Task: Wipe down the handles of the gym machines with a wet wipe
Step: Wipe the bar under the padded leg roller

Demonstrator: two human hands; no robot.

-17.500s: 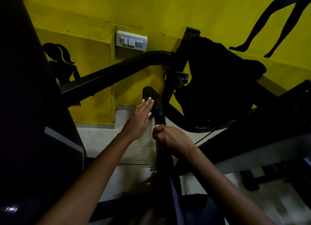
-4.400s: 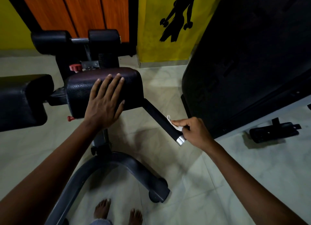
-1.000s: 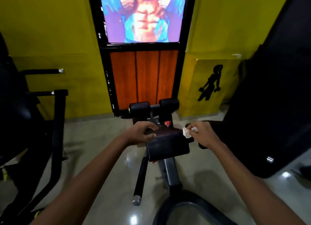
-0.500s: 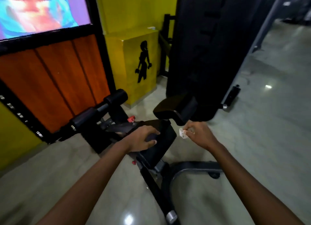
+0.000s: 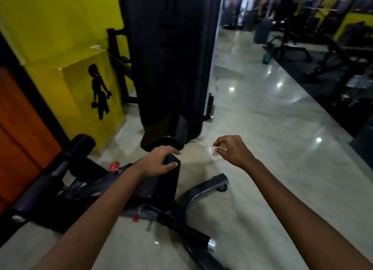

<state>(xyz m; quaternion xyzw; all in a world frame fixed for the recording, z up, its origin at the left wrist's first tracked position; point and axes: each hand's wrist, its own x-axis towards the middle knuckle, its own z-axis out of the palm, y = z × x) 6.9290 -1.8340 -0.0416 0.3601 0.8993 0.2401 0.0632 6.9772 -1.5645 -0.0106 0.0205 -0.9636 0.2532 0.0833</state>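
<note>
**Left hand on pad, right hand holding wipe in the air**

Near: black handle bar (image 5: 185,232) with a chrome end cap runs low across the bottom centre, nothing touching it. Grey curved base leg (image 5: 198,193) sits just behind it on the pale tiled floor (image 5: 262,148).

Left hand (image 5: 159,161) grips the top edge of the black arm pad (image 5: 167,181), fingers curled over the far side, thumb on the near face.

Right hand (image 5: 230,149) is clear of the machine, fingers pinched on a small crumpled white wet wipe (image 5: 213,149). Wipe hangs over the floor, touching no handle.

Farther: black foam roller (image 5: 83,143) at left, red adjuster knob (image 5: 114,166) beside the frame. A tall black machine housing (image 5: 169,54) stands behind, next to a yellow box (image 5: 80,92) with a black figure decal.

Versus half a second ago: the left grip is unchanged, the right hand has moved away from the second pad, and the view has swung right toward the open gym floor.
</note>
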